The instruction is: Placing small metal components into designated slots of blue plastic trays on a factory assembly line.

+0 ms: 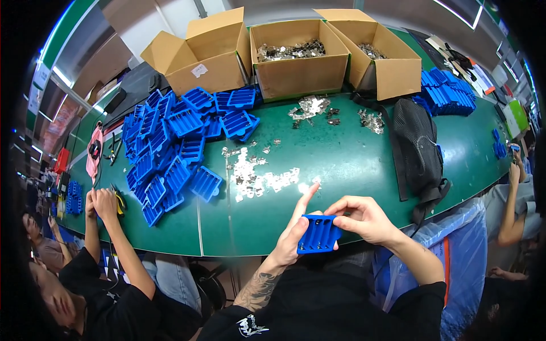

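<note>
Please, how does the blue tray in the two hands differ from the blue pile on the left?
The blue tray is a single piece; the blue pile is many jumbled trays. The blue tray is held between left hand and right hand; the blue pile lies on the green table. Both show long, divided slots.

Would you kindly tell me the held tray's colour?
The held tray is blue; the head view shows it best.

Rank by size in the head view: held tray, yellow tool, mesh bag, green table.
1. Green table
2. Mesh bag
3. Held tray, probably enlarged by nearness to the camera
4. Yellow tool
</note>
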Motion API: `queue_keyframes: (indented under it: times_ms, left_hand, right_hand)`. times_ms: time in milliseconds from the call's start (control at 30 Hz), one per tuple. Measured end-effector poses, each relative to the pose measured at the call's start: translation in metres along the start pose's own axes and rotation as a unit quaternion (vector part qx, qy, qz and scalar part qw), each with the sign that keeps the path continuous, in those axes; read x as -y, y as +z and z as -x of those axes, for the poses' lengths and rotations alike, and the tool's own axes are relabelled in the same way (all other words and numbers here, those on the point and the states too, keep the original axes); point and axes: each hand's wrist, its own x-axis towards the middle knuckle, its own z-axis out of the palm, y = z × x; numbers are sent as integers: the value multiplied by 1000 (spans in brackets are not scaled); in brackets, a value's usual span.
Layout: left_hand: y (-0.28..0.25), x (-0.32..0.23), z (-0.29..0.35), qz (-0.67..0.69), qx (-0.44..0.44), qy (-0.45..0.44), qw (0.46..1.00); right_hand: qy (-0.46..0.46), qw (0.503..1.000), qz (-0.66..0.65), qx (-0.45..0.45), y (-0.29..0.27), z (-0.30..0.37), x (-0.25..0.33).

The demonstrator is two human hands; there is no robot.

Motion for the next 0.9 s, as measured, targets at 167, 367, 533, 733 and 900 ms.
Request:
queue_keyframes:
  times_ms: [167, 367, 533, 733, 900]
  left_hand:
    - [-6, -3, 10, 1, -16, -10, 1000]
    - [-12, -6, 15, -16, -78, 34, 996]
    - [-53, -14, 40, 14, -169, 119, 978]
    - [-68, -17, 58, 28, -184, 175, 967]
    - [-70, -18, 56, 17, -168, 170, 971]
  right_hand:
    - [8, 999, 33, -33, 12, -2, 4]
    - [56, 993, 67, -83, 16, -20, 11]
    - [34, 989, 140, -39, 23, -85, 32]
    - [-13, 995, 97, 25, 74, -171, 45]
    - [-25, 984, 153, 88, 128, -217, 35]
